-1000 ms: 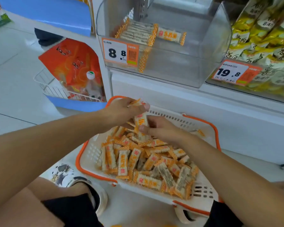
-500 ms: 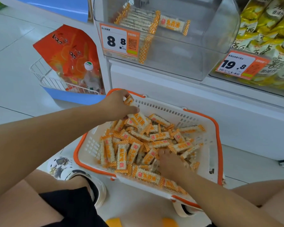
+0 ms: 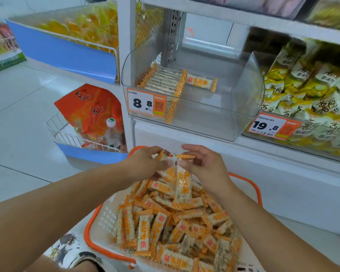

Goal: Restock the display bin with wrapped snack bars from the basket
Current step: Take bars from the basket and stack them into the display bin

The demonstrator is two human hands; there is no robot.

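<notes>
A white basket with an orange rim [image 3: 98, 218] sits on the floor, heaped with several orange-and-white wrapped snack bars [image 3: 165, 228]. Above it my left hand [image 3: 143, 163] and my right hand [image 3: 206, 165] meet and together hold a small bunch of bars [image 3: 180, 183] upright by their top ends. The clear display bin [image 3: 243, 107] stands on the shelf above, with a neat row of bars [image 3: 163, 79] at its back left and one bar [image 3: 200, 82] lying beside it.
A price tag reading 8.8 [image 3: 145, 104] sticks to the bin's front. To the right is a bin of yellow snack bags [image 3: 306, 91] tagged 19.8. A wire rack with an orange bag [image 3: 90, 110] stands at the left. My shoe [image 3: 67, 252] is by the basket.
My right hand left the pile at the basket's near side and rose to join my left hand. Both now hold bars above the basket. The view tilted up towards the shelf.
</notes>
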